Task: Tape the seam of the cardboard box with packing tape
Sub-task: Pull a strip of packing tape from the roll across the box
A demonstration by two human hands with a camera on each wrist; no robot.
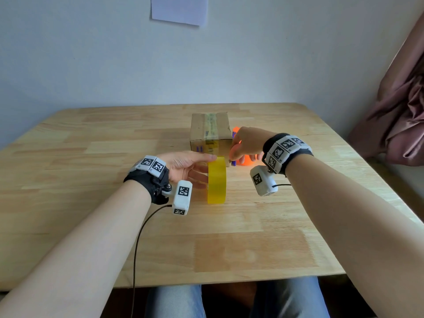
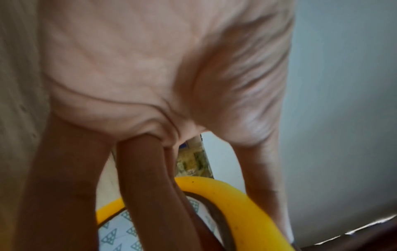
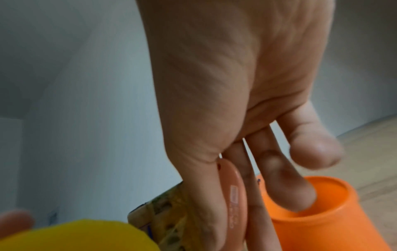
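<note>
On the wooden table (image 1: 96,216), the small brown cardboard box (image 1: 210,131) sits centre-far, top seam already taped. Left hand (image 1: 183,167) grips the upright yellow packing-tape roll (image 1: 216,180) just before it. Right hand (image 1: 246,143) holds a slim pinkish-orange tool (image 3: 233,191) beside an orange plastic cup (image 3: 318,215). Judged step: severing the tape; next calls for steady tension.

Home room, wooden table (image 1: 91,143), pink curtain (image 1: 399,106)

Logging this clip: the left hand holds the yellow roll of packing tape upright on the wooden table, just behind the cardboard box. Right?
Not quite: the head view shows the yellow roll of packing tape in front of the cardboard box, nearer the person. The left hand does hold it upright.
</note>
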